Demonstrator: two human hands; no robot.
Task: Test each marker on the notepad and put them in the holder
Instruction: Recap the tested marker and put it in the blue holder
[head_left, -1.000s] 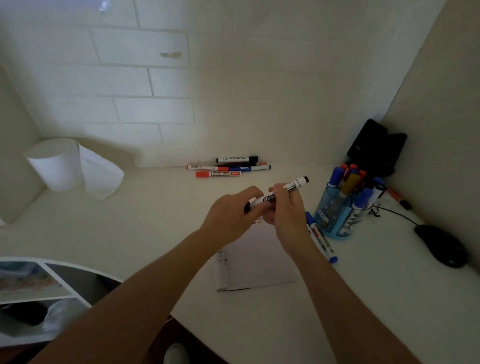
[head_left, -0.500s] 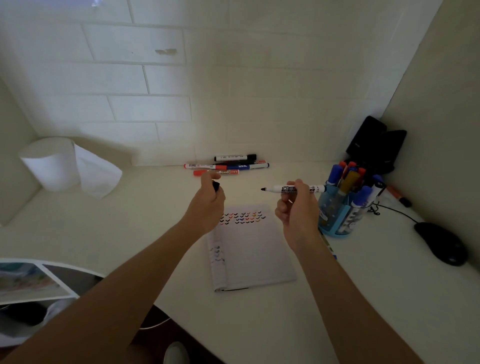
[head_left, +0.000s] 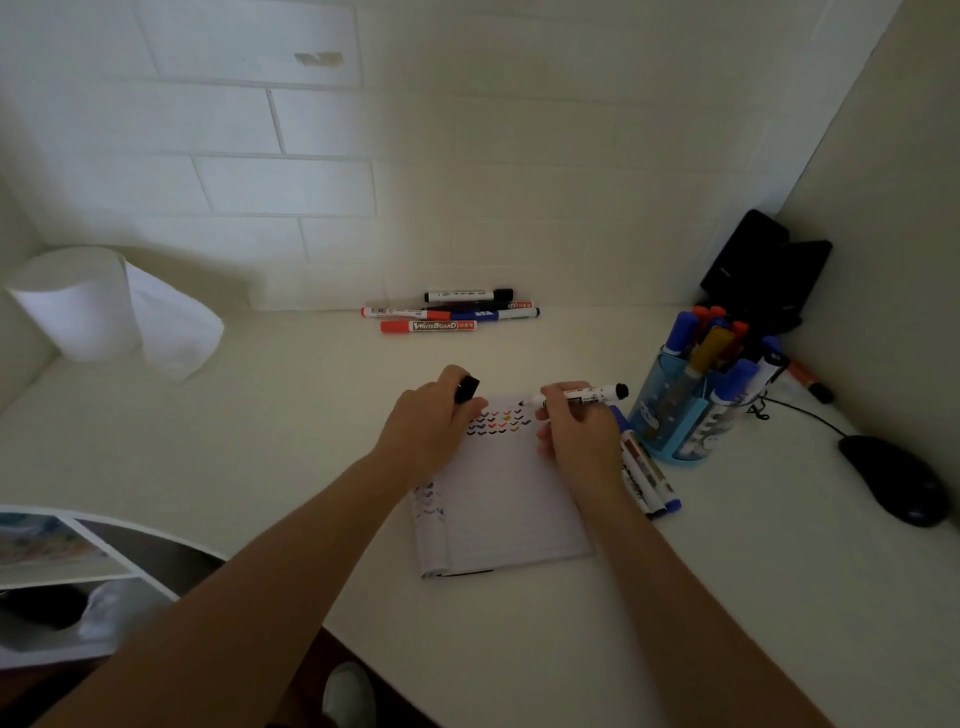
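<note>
Middle of the table: the notepad (head_left: 504, 499) lies flat on the pale table (head_left: 260, 441); clock directions below are read from it.
Notepad page: rows of small coloured ticks (head_left: 496, 422) sit across its far end, toward 12 o'clock; a few fainter marks are by the left edge at 8 o'clock.
Left hand: the left hand (head_left: 431, 423) rests over the notepad's far left corner, at 11 o'clock.
Left fingers: the fingers (head_left: 447, 379) are curled and pinch a black cap (head_left: 467, 389), which sticks up above the hand.
Right hand: the right hand (head_left: 576, 436) is over the far right corner, at 1 o'clock.
Right fingers: closed round the black marker (head_left: 587, 395).
Black marker: uncapped and lying nearly level, its tip points toward 9 o'clock at the end of the top row of ticks; whether the tip touches the paper I cannot tell.
Holder: the blue holder (head_left: 675, 421) stands at 2 o'clock, near the right hand, with a bunch of blue, orange and yellow markers (head_left: 711, 348) standing upright in it.
Loose markers: two markers (head_left: 649, 483) lie at 3 o'clock, just beside the notepad's right edge, partly under the right wrist.
Wall markers: a small pile of markers (head_left: 452, 312) lies against the tiled wall at 12 o'clock, well apart from the notepad.
Paper roll: a white roll (head_left: 78, 301) stands at 10 o'clock.
Mouse: a black mouse (head_left: 893, 478) sits at 3 o'clock, beyond the holder.
</note>
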